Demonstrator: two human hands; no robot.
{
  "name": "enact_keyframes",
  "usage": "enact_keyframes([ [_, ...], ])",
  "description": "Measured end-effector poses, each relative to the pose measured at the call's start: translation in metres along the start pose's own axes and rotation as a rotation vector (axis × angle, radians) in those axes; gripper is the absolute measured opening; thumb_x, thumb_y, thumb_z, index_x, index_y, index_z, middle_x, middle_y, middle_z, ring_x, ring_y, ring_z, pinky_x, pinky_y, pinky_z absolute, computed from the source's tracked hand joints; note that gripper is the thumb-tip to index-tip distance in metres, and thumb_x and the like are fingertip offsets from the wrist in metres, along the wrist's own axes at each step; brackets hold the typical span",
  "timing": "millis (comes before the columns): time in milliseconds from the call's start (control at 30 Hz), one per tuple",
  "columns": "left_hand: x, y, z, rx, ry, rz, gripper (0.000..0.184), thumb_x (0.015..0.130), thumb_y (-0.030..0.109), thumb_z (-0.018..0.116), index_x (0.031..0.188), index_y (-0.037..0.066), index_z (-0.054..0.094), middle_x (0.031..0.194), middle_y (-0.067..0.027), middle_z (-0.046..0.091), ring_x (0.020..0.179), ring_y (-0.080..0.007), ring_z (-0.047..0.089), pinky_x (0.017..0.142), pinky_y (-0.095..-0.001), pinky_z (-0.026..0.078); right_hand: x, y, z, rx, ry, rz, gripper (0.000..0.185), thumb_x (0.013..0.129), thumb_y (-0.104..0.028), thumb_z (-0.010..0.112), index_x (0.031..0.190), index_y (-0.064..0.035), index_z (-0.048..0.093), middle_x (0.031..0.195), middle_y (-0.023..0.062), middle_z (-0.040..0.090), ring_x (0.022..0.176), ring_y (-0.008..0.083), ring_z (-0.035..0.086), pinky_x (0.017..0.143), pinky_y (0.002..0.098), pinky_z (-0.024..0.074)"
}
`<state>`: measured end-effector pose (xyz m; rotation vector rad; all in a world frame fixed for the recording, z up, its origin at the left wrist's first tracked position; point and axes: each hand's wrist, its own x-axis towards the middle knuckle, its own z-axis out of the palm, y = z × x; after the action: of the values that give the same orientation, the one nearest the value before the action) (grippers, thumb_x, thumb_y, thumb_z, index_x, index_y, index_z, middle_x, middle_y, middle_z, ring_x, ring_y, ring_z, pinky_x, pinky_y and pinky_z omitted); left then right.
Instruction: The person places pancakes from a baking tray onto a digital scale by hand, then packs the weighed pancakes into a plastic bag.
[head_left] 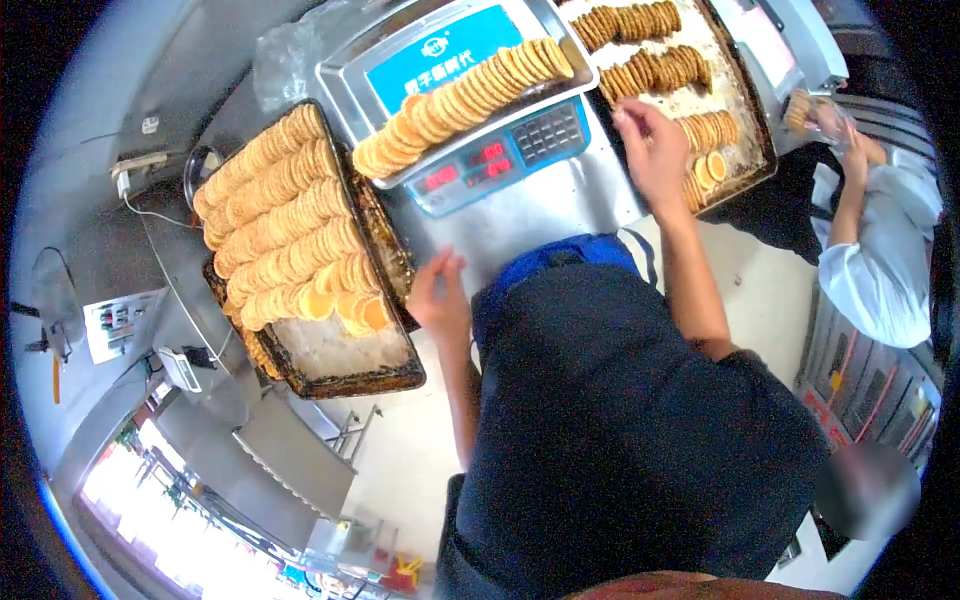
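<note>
A long overlapping row of round golden biscuits lies across the metal pan of a digital scale with lit red digits. Below the scale's left end is my left hand, empty, its fingers loosely bent and apart, close to the right edge of a dark baking tray bearing several rows of pale biscuits. To the right of the scale, my right hand is raised with loosely curled, parted fingers and nothing visible in them. It is beside another tray with rows of browner biscuits.
At the right, a co-worker in a white top holds a clear bag of biscuits. Crumpled clear plastic lies behind the left tray. A white cable runs from a plug at the left wall.
</note>
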<state>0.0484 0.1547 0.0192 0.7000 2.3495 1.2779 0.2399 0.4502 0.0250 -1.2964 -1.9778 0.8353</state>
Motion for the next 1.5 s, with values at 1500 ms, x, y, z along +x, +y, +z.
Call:
enact_keyframes([
  [1500,-0.031,-0.100,-0.121,0.241,0.595,-0.401,0.018,0.090,0.010,0.068,0.107,0.003,0.068,0.101,-0.0152,0.067,0.093,-0.0305,0.065,0.083,-0.0392,0.052,-0.034,-0.090,0.078,0.033,-0.379,-0.532,0.015,0.095,-0.010,0.075,0.108,-0.0035,0.076,0.097,0.0148,0.076,0.077,0.0210,0.074,0.070,0.0309,0.0572],
])
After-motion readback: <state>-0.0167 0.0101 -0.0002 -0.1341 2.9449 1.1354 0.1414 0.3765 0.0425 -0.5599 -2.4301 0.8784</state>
